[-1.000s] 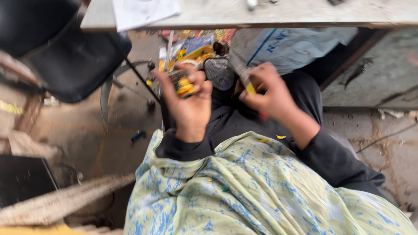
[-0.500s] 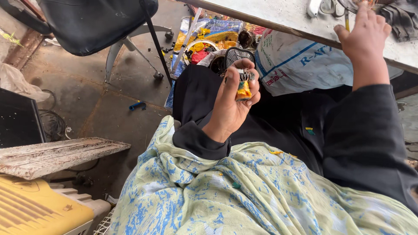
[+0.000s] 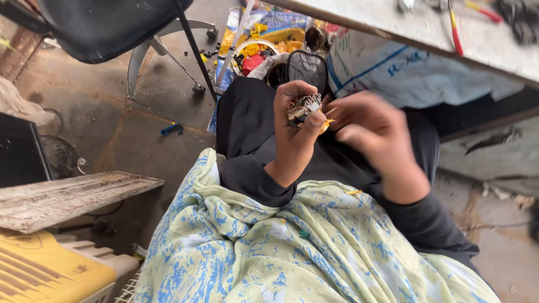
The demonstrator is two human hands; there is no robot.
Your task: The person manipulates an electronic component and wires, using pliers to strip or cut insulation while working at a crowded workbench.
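Note:
My left hand is raised over my lap and grips a small metal and yellow part between thumb and fingers. Blurred with motion, my right hand sits just to the right of that part, fingers curled toward it; whether it touches or holds anything I cannot tell. Both forearms wear dark sleeves. A pale green and blue patterned cloth covers my lap below the hands.
A worn workbench edge runs along the top right with red and yellow tools on it. Under it lie a white sack and a heap of colourful scraps. A black chair stands top left, a wooden plank and yellow crate at left.
My right hand has come down from the workbench to beside the part in my left hand. The view has shifted slightly; my left hand keeps its grip.

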